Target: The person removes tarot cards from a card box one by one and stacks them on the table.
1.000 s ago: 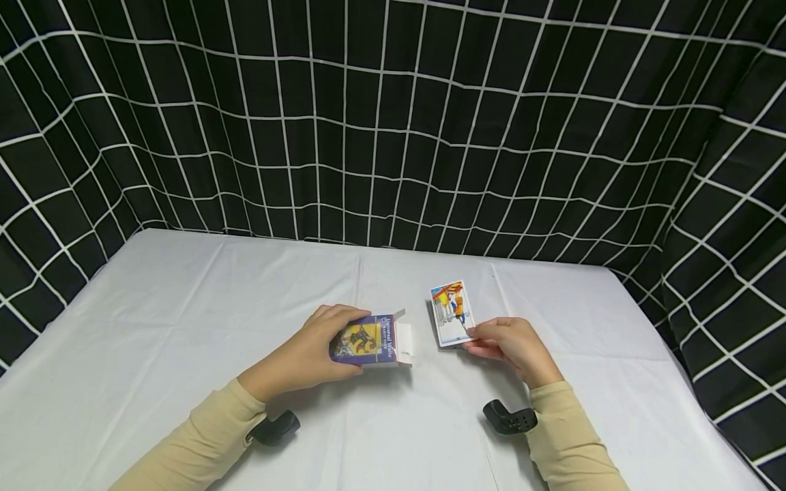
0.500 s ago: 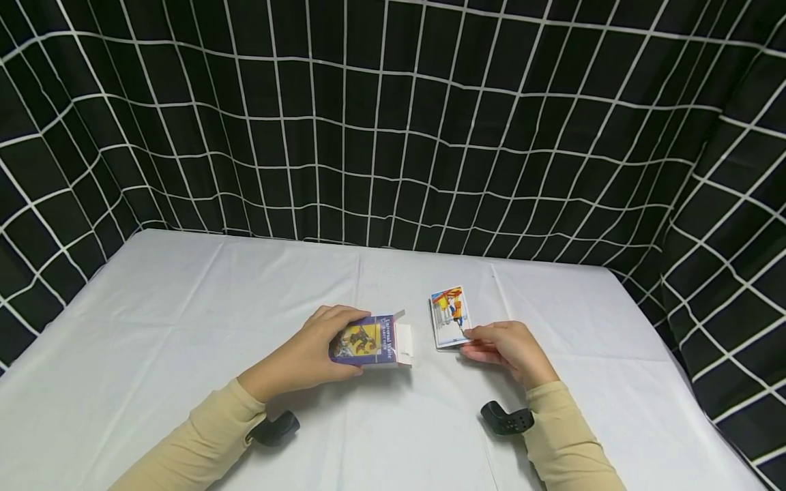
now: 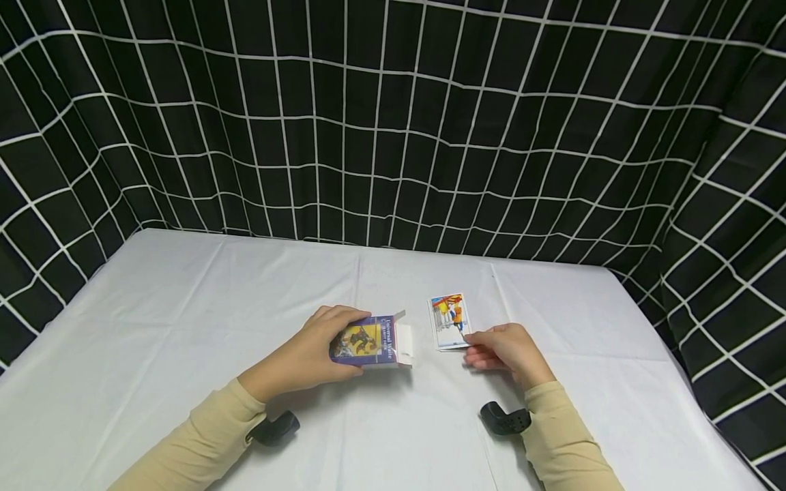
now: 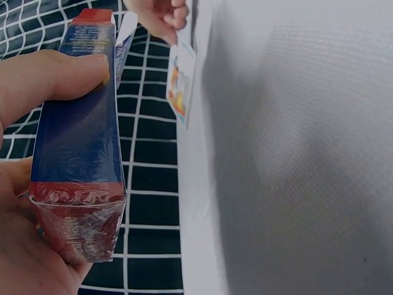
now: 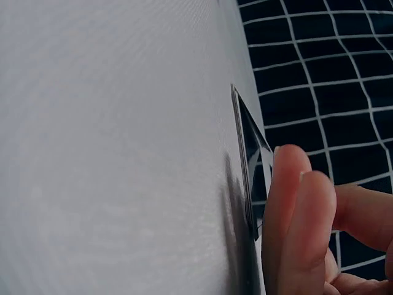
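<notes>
Over the desk [image 3: 245, 293] draped in white cloth, the left hand [image 3: 307, 354] curls round a purple rectangular cardboard box with a yellow picture panel [image 3: 362, 341], and the right hand [image 3: 510, 348] pinches a thin sheaf of glossy, white-bordered rectangular cards [image 3: 449, 319] just beyond the box's open white flap [image 3: 404, 339]. For good handling, the box is probably best held steady and unsqueezed, the cards' edges squared lightly, and the pinched near corner spared any bending.
</notes>
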`<state>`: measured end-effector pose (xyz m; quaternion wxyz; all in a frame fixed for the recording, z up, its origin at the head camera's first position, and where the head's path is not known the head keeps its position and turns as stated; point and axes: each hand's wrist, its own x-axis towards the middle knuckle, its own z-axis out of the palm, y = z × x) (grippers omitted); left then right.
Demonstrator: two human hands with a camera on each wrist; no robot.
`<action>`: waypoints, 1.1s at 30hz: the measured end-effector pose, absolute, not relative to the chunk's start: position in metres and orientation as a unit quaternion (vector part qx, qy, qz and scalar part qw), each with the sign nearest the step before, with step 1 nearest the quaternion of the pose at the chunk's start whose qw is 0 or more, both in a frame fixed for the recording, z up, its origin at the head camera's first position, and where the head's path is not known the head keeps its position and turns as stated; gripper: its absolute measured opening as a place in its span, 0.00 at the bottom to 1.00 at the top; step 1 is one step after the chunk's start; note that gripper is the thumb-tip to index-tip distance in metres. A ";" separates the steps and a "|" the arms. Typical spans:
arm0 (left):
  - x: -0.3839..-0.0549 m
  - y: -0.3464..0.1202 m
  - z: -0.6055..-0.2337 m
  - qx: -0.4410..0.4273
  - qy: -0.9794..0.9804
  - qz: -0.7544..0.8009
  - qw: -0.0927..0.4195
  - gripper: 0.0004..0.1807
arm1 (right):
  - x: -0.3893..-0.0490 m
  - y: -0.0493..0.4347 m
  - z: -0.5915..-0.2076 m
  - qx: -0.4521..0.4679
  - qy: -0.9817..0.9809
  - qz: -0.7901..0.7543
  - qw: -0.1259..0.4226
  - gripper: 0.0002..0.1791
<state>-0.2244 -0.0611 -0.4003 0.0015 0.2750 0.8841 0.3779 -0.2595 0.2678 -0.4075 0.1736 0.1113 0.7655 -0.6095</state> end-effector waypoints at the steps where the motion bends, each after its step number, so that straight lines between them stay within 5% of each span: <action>1: -0.224 -0.061 -0.400 0.274 0.884 0.378 0.003 0.42 | -0.259 0.268 -0.408 0.110 0.767 -0.608 0.173 0.08; 27: -0.226 -0.061 -0.400 0.274 0.883 0.381 0.004 0.42 | -0.259 0.268 -0.415 0.118 0.819 -0.536 0.165 0.08; 33: -0.225 -0.061 -0.400 0.270 0.883 0.385 0.005 0.43 | -0.260 0.269 -0.412 0.116 0.849 -0.502 0.118 0.11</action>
